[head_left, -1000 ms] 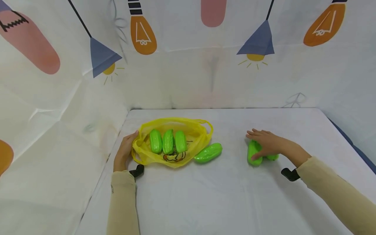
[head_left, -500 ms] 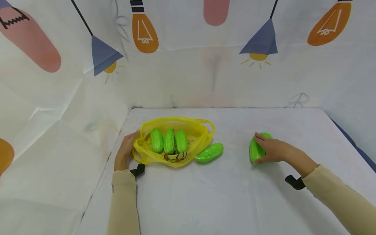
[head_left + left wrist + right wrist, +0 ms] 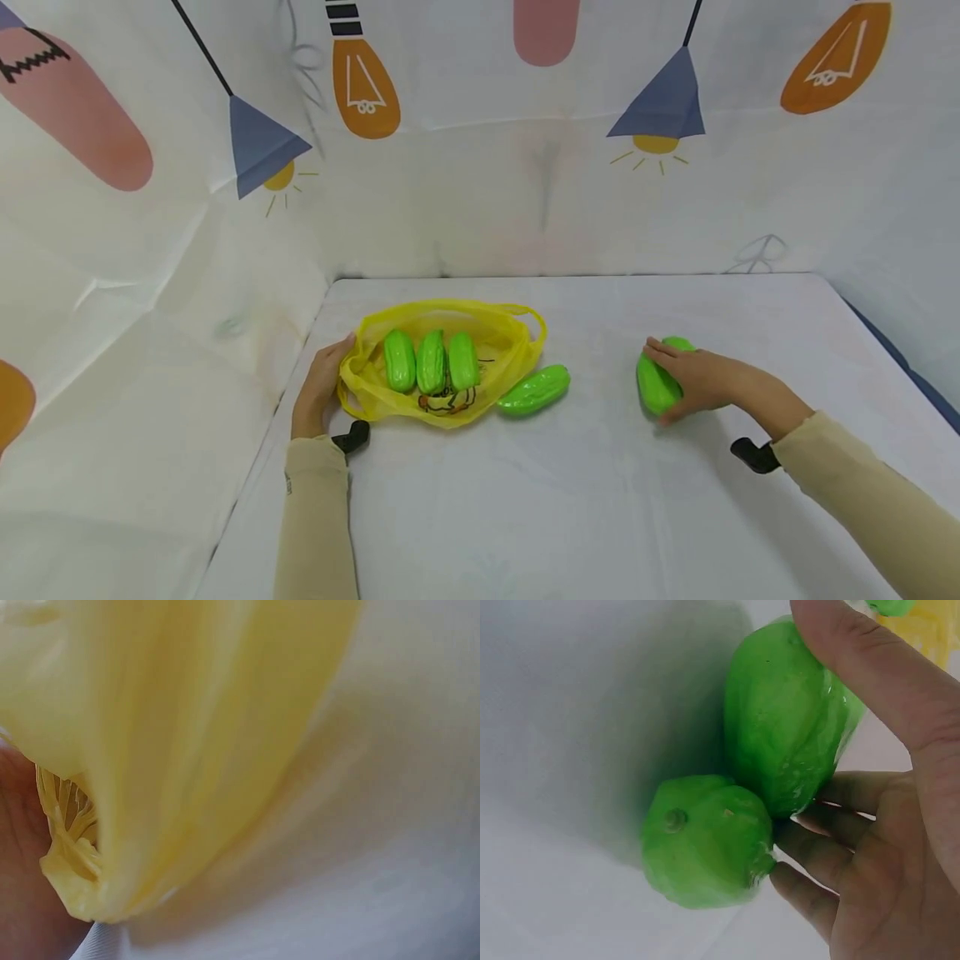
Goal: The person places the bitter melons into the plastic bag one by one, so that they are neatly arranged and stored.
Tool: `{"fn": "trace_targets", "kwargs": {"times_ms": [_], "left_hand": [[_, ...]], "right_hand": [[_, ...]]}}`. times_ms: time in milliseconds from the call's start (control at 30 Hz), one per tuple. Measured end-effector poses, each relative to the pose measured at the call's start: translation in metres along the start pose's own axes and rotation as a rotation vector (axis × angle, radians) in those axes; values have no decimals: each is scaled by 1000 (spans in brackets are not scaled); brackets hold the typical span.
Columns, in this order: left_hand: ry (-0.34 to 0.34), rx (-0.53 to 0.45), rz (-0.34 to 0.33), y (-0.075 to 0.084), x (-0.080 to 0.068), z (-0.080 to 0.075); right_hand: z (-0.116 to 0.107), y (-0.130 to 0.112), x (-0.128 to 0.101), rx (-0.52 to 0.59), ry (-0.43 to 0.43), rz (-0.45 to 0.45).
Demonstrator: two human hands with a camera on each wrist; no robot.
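Hands work well apart, each reaching forward from a beige sleeve (image 3: pixel 862 492) with a black piece (image 3: pixel 756 455) at the cuff, over the bare near part of the white worktop (image 3: pixel 487 508).

Right hand (image 3: pixel 701 379) grips one green vegetable (image 3: pixel 776 712), thumb on one side and fingers on the other; a span that wide probably suits so plump and smooth a body. A second green vegetable (image 3: pixel 701 847), a stem stub facing the wrist camera, lies against the first, with the fingertips by the place where the two meet, so the hand has little room there.

Left hand (image 3: pixel 321 383) rests at the left edge of the yellow bag (image 3: pixel 495 346), presumably to brace that side so the mouth gapes upward. Its wrist view shows bunched plastic beside the palm, yet whether the fingers pinch the rim I cannot tell.

Just outside the bag's near right corner lies a loose vegetable (image 3: pixel 536 392), its left end against the plastic. Within the mouth, three vegetables (image 3: pixel 431 362) lie side by side in a row, an arrangement that seems to save room; a handle (image 3: pixel 542 327) loops out to the right.

Beyond the worktop's far edge hangs a pale sheet (image 3: pixel 480 208) printed with lamps and bulbs, apparently as a backdrop.
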State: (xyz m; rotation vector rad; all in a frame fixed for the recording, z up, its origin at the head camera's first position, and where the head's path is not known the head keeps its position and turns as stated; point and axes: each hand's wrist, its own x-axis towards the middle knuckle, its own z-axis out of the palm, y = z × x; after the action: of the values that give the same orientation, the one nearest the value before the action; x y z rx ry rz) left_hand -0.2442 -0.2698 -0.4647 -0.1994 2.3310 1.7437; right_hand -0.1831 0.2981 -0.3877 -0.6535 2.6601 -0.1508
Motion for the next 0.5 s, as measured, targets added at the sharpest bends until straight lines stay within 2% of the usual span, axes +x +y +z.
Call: {"fn": "trace_targets", "kwargs": {"times_ms": [167,500], "left_hand": [[14,15,-10,-6,5,0],[20,45,-9,-6,3,0]], "right_hand": [[-1,2,1,7,-2,-1],[-2,4,4,23,-8,24]]}}
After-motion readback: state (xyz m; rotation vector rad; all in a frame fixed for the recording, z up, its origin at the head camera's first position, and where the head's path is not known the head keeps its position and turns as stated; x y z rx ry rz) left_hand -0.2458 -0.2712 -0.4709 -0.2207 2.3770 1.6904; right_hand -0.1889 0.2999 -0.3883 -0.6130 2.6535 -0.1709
